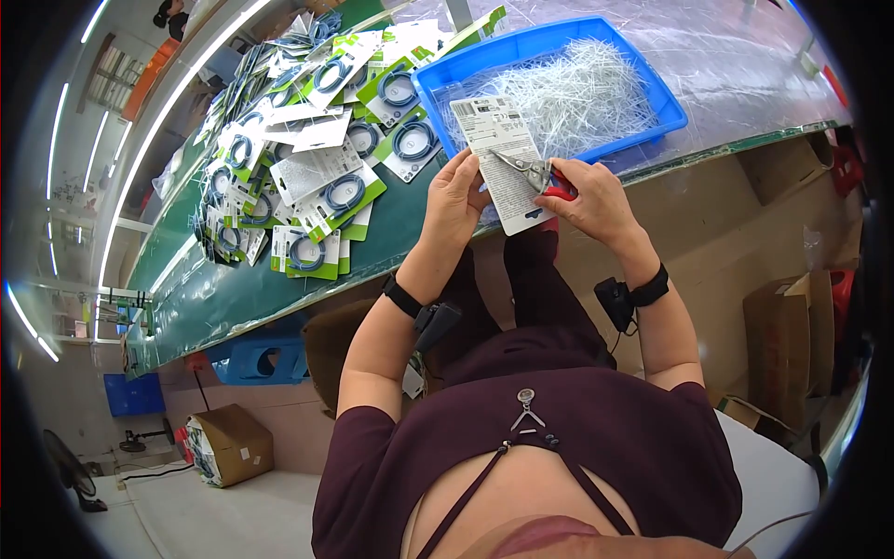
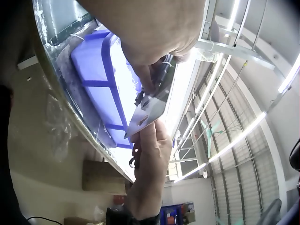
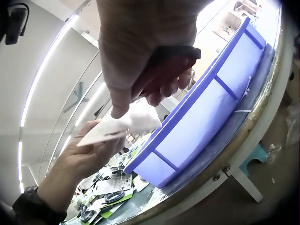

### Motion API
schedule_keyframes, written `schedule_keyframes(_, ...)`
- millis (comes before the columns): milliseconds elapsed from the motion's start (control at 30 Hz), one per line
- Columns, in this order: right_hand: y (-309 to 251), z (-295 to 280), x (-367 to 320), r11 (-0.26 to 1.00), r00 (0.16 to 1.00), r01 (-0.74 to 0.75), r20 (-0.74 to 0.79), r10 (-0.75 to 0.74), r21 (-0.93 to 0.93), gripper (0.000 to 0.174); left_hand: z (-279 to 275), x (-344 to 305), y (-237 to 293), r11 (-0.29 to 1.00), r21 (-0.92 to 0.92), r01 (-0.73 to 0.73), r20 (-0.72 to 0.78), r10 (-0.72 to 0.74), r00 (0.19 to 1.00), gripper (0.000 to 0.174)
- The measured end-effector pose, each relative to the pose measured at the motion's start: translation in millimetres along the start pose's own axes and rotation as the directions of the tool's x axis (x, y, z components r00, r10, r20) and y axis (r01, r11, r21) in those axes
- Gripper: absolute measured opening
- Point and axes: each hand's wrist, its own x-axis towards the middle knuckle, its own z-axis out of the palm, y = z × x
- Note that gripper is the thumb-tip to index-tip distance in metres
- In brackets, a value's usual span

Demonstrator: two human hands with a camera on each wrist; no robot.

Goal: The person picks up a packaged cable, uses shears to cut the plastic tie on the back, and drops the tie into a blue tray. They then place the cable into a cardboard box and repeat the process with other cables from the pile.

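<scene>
The left hand (image 1: 453, 197) pinches the left edge of a white printed package card (image 1: 503, 140), its printed side facing up in the head view. In the right hand (image 1: 596, 203) is a pair of red-handled cutters (image 1: 559, 191), fingers curled round the handles. The metal jaws lie over the middle of the card. In the left wrist view the card (image 2: 151, 111) is tilted between the left hand (image 2: 154, 33) and the right hand (image 2: 149, 173). The right wrist view shows the red handles (image 3: 164, 70) under the right hand's palm.
Behind the card stands a blue tray (image 1: 666, 107) holding a heap of thin clear strips (image 1: 587, 102). Left of it, many carded blue cables (image 1: 345, 191) are piled on the green table (image 1: 177, 307). Cardboard boxes (image 1: 778, 345) stand on the floor at right.
</scene>
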Motion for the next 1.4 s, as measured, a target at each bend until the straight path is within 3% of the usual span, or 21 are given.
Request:
schedule_keyframes(67, 0.9, -3.7, -4.7, 0.995, 0.998, -0.034, -0.048, 0.038, 0.095, 0.056, 1.0, -0.7, 6.2, 1.000, 0.021, -0.006, -0.003, 0.006, 1.000, 0.032)
schedule_keyframes(100, 2.0, -6.9, -6.3, 0.980, 0.993, -0.062, -0.090, 0.080, 0.192, 0.055, 2.4, -2.7, 13.0, 0.892, 0.401, -0.209, 0.035, 0.213, 0.976, 0.030)
schedule_keyframes(133, 3.9, -10.2, -7.1, 0.954, 0.984, -0.085, -0.127, 0.126, 0.288, 0.054, 4.3, -5.5, 20.2, 0.609, 0.704, -0.367, 0.147, 0.380, 0.913, 0.029)
schedule_keyframes(167, 7.6, -13.9, -8.1, 0.955, 0.984, -0.083, -0.128, 0.123, 0.286, 0.054, 7.4, -7.8, 26.2, 0.206, 0.870, -0.448, 0.312, 0.474, 0.823, 0.028)
schedule_keyframes(267, 17.0, -25.8, -13.5, 0.881, 0.909, -0.095, -0.321, 0.267, 0.464, 0.053, 22.0, -20.8, 38.6, 0.188, 0.856, -0.481, 0.360, 0.451, 0.817, 0.026)
schedule_keyframes(300, 14.9, -28.9, -13.0, 0.882, 0.908, -0.099, -0.321, 0.269, 0.461, 0.053, 24.6, -22.7, 38.5, 0.182, 0.849, -0.496, 0.382, 0.438, 0.814, 0.025)
schedule_keyframes(333, 12.7, -30.4, -12.5, 0.852, 0.923, -0.128, -0.253, 0.290, 0.507, 0.054, 25.1, -23.2, 36.0, 0.188, 0.848, -0.496, 0.380, 0.435, 0.816, 0.025)
schedule_keyframes(400, 5.7, -33.7, -12.5, 0.784, 0.940, -0.195, -0.116, 0.321, 0.590, 0.056, 25.9, -22.8, 30.3, 0.323, 0.842, -0.432, 0.312, 0.363, 0.878, 0.026)
schedule_keyframes(467, 5.8, -29.0, -15.7, 0.810, 0.939, -0.174, -0.153, 0.308, 0.560, 0.057, 24.5, -17.8, 28.7, 0.382, 0.833, -0.400, 0.285, 0.323, 0.902, 0.027)
schedule_keyframes(500, 5.7, -24.5, -16.2, 0.833, 0.940, -0.149, -0.186, 0.287, 0.532, 0.057, 21.0, -12.8, 30.4, 0.734, 0.616, -0.286, 0.115, 0.276, 0.954, 0.030)
schedule_keyframes(533, 4.4, -20.8, -16.9, 0.854, 0.941, -0.124, -0.213, 0.263, 0.505, 0.057, 16.0, -9.3, 32.2, 0.950, 0.274, -0.146, -0.028, 0.160, 0.987, 0.033)
schedule_keyframes(567, 3.5, -19.5, -18.4, 0.851, 0.944, -0.119, -0.207, 0.256, 0.512, 0.057, 11.6, -7.6, 34.6, 0.992, -0.129, -0.014, -0.116, -0.001, 0.993, 0.036)
schedule_keyframes(600, 4.2, -20.2, -20.9, 0.848, 0.942, -0.106, -0.220, 0.252, 0.519, 0.057, 9.2, -6.7, 36.3, 0.992, -0.125, -0.024, -0.127, 0.008, 0.992, 0.036)
schedule_keyframes(700, -2.7, -21.8, -20.6, 0.838, 0.941, -0.062, -0.248, 0.230, 0.542, 0.058, 6.0, -1.6, 39.8, 0.917, -0.398, -0.036, 0.007, 0.042, 0.999, 0.047)
schedule_keyframes(733, -9.1, -22.4, -19.4, 0.880, 0.954, -0.039, -0.246, 0.174, 0.473, 0.059, 0.8, 0.4, 38.8, 0.919, -0.392, -0.051, -0.004, 0.054, 0.999, 0.047)
schedule_keyframes(767, -15.5, -23.6, -18.1, 0.916, 0.963, -0.013, -0.241, 0.119, 0.400, 0.060, -7.3, 3.5, 34.8, 0.872, -0.486, 0.057, 0.172, 0.032, 0.985, 0.051)
schedule_keyframes(833, -27.7, -26.1, -14.2, 0.947, 0.971, 0.011, -0.230, 0.067, 0.322, 0.060, -16.7, 8.1, 24.9, 0.737, -0.594, 0.322, 0.512, 0.037, 0.858, 0.064)
schedule_keyframes(933, -56.9, -22.2, -5.8, 0.998, 0.973, 0.068, -0.220, -0.065, 0.003, 0.062, -20.1, 8.1, 11.4, 0.771, -0.560, 0.302, 0.529, 0.052, 0.847, 0.074)
schedule_keyframes(1067, -66.7, -13.3, 6.9, 0.991, 0.943, 0.088, -0.312, -0.117, -0.105, 0.060, -19.0, 7.3, 5.4, 0.849, -0.469, 0.242, 0.549, 0.066, 0.833, 0.081)
schedule_keyframes(1200, -67.2, -11.4, 10.4, 0.998, 0.973, 0.070, -0.220, -0.068, 0.003, 0.061, -19.7, 6.4, 3.7, 0.896, -0.401, 0.189, 0.530, 0.059, 0.846, 0.079)
schedule_keyframes(1400, -74.6, -14.0, 11.9, 0.998, 0.978, 0.060, -0.200, -0.056, 0.012, 0.060, -27.9, 7.7, 0.0, 0.936, -0.312, 0.162, 0.419, -0.017, 0.908, 0.069)
